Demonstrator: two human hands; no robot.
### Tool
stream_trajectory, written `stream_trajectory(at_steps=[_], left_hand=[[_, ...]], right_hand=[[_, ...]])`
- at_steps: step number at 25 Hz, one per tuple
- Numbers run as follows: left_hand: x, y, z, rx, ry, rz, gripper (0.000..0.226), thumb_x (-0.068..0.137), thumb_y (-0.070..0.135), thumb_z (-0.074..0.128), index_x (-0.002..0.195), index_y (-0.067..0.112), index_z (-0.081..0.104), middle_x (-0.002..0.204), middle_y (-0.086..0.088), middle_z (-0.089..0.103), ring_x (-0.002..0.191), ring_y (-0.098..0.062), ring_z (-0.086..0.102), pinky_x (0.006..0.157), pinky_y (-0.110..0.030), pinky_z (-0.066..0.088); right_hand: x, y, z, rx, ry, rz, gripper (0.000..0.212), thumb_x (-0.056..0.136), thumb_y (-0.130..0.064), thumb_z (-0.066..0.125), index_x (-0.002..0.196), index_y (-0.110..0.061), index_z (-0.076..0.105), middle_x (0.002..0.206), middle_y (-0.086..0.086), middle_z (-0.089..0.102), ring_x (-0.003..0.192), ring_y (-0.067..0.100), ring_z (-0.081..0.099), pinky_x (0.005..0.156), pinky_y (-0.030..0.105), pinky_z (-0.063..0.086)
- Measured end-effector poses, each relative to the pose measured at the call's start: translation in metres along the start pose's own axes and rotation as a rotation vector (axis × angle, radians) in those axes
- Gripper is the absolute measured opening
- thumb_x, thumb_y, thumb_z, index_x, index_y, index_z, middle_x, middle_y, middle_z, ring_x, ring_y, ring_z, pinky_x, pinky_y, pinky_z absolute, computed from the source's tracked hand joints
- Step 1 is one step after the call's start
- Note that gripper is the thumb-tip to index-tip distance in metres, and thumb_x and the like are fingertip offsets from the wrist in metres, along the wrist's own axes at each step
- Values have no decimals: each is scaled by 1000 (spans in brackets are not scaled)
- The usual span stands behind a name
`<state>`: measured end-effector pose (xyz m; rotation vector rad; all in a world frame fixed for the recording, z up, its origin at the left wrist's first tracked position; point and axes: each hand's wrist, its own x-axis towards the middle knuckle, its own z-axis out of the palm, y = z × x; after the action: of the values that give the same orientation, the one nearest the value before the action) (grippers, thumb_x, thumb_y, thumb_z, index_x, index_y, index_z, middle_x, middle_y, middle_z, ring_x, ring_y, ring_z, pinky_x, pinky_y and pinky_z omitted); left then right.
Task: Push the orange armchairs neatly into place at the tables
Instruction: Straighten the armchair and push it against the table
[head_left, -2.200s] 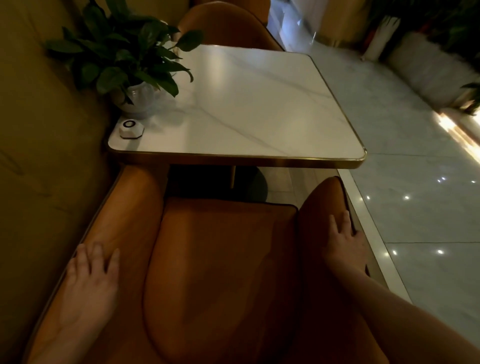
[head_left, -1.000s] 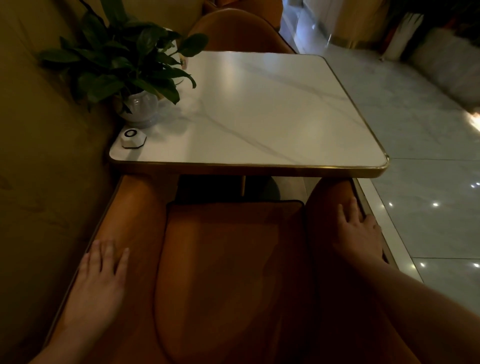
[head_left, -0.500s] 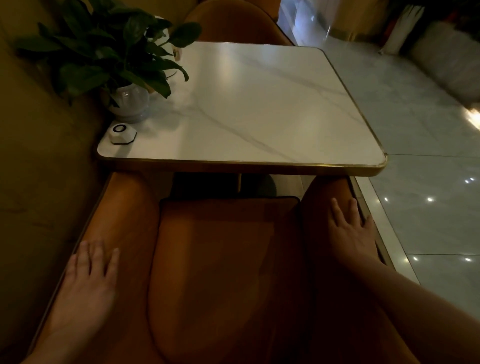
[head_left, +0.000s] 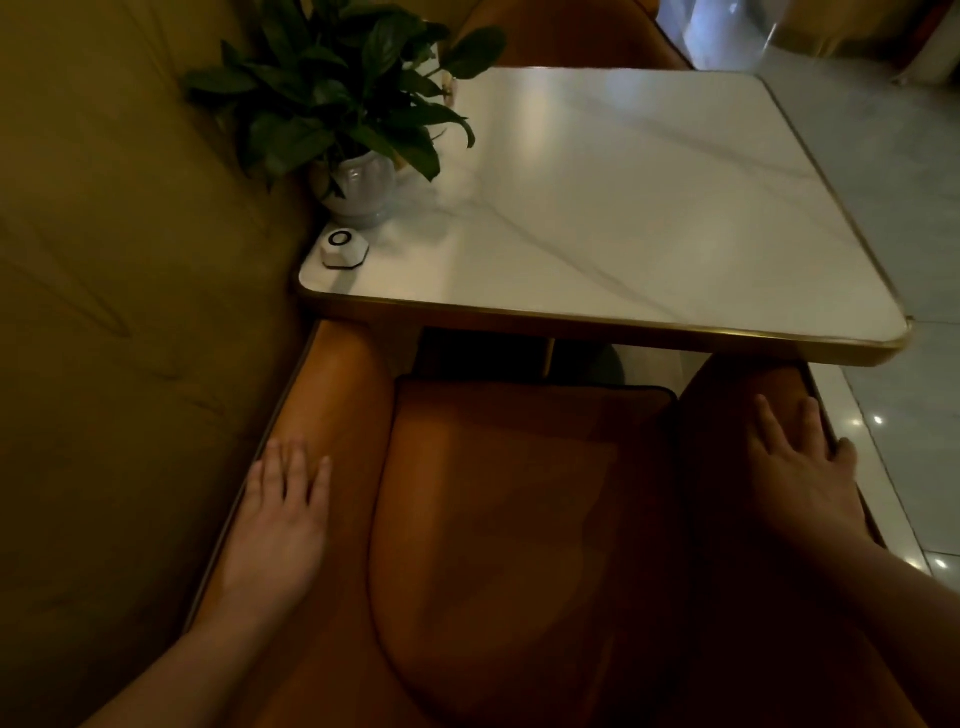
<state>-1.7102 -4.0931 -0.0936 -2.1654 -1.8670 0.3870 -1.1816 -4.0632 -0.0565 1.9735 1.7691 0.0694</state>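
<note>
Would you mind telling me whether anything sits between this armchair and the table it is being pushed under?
Nothing visible does. The armchair has both armrest fronts at the table edge, and the gap ahead of the seat shows only the table's pedestal. Left hand and right hand lie flat on the armrests.

Left hand (head_left: 278, 525) bare, right hand (head_left: 802, 483) bare, forearms unsleeved, no rings or watch visible

A square white table (head_left: 649, 208) with thin grey lines like marble and a shiny gold rim. On its far left corner, a leafy green plant (head_left: 343, 93) in a round white pot (head_left: 361, 187). Just in front of the pot, near the table's near left corner, a small white button (head_left: 343, 248) with a black ring on top. Below, a pale shiny floor (head_left: 893, 395) with little spots of light.
</note>
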Motion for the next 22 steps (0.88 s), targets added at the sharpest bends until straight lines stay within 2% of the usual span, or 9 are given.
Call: stream_trajectory(at_steps=[4,7,10,14,17,22], left_hand=[[3,-2,2,-10,2,17,85,80,31,71,149,1,31,156,-38,10,146,-54,3,119,-61,8],[2,-1,3,-18,4,32,73,85,24,61,148,-1,34,156,-38,10,146,-55,4,119,-61,9],[4,-4,5,-7,6,31,78,82,22,67,147,-1,33,156,-39,11,145,-56,5,118,-62,9],[5,-8,9,15,32,50,69,87,19,55,148,-2,31,155,-40,11,145,-57,3,118,-62,7],[12,-14,9,19,4,31,77,84,20,65,149,0,29,156,-39,10,145,-55,2,118,-60,4],[20,-22,12,35,0,36,81,83,24,67,150,1,28,157,-38,8,146,-55,1,118,-60,4]], right_hand=[[2,0,2,-2,-6,2,95,85,-52,63,157,-23,8,158,9,-32,142,47,-27,115,62,21],[2,2,3,-10,-4,-9,94,85,-49,65,156,-23,8,158,10,-34,142,48,-28,115,61,22],[2,2,4,8,13,-15,95,83,-49,67,156,-24,13,158,9,-32,142,47,-27,114,61,23],[1,1,3,28,11,-13,93,83,-45,69,156,-24,16,160,8,-29,143,47,-25,113,61,27],[-1,-6,1,21,12,6,94,83,-45,69,156,-23,14,160,8,-28,143,48,-24,112,60,28],[1,-13,0,32,5,12,94,82,-45,69,156,-23,14,161,8,-26,143,48,-23,112,63,26]])
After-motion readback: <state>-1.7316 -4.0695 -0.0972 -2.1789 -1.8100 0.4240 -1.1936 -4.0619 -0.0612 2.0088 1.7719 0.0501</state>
